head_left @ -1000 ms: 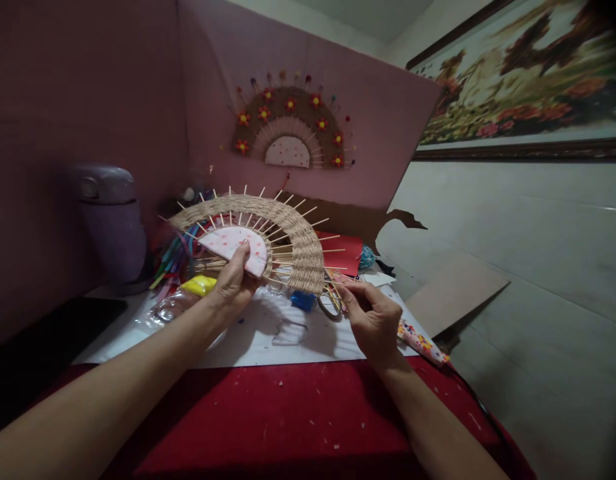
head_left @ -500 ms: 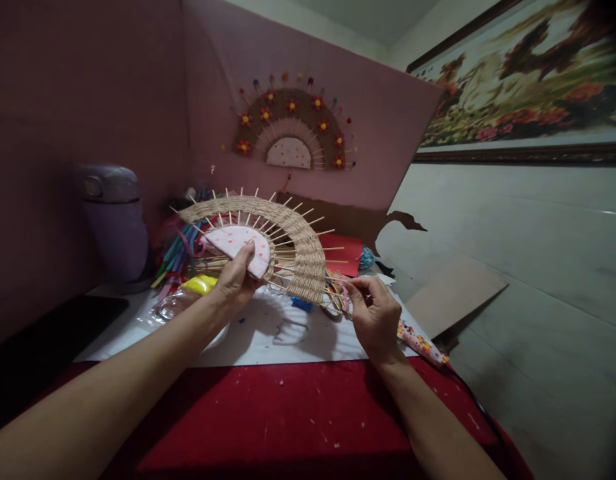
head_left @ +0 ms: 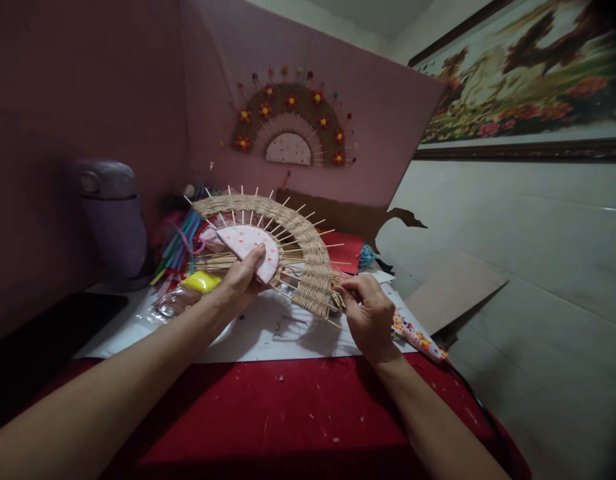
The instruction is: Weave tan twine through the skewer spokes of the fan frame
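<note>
Gripping woven fan (head_left: 312,263) by its pink centre with fingers of left hand (head_left: 241,283); pinching fan's lower right edge tight with fingers of right hand (head_left: 371,313).

You see 2 hands of yours: left hand (head_left: 241,283), right hand (head_left: 368,310) | 2 woven fans: held woven fan (head_left: 311,257), hung woven fan (head_left: 288,117) | 1 pink board (head_left: 388,133) | 1 purple lidded container (head_left: 113,220) | 1 framed picture (head_left: 528,87) | 1 yellow packet (head_left: 201,282) | 1 red sheet (head_left: 349,250)
</note>
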A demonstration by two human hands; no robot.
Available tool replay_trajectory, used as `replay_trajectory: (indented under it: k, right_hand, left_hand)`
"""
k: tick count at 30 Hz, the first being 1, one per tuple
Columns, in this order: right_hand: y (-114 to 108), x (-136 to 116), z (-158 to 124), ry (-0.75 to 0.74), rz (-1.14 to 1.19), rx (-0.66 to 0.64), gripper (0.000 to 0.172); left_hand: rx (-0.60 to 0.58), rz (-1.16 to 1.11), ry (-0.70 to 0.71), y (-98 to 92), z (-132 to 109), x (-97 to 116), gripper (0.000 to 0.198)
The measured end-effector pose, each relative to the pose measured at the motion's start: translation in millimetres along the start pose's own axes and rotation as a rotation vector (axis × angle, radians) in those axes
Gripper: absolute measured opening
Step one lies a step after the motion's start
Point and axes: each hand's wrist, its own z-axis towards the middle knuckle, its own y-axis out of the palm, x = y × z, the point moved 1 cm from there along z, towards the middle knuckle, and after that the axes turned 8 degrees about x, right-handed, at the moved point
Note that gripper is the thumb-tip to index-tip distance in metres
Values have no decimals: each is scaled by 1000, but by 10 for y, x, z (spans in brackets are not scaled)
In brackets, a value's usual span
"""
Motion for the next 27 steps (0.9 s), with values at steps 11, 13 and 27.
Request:
replay_trajectory:
  k: [11,13,27]
  right_hand:
    - [4,82,28,36,-49,8,8]
    - [-1,96,44,47,-13,21,9]
    - [2,200,92,182,16,117,10]
  left_hand:
    - [-22,13,0,-12,22,9,13]
    - [-24,4,4,-22,39,15,14]
    - [44,-24,-48,-38,57,71,15]
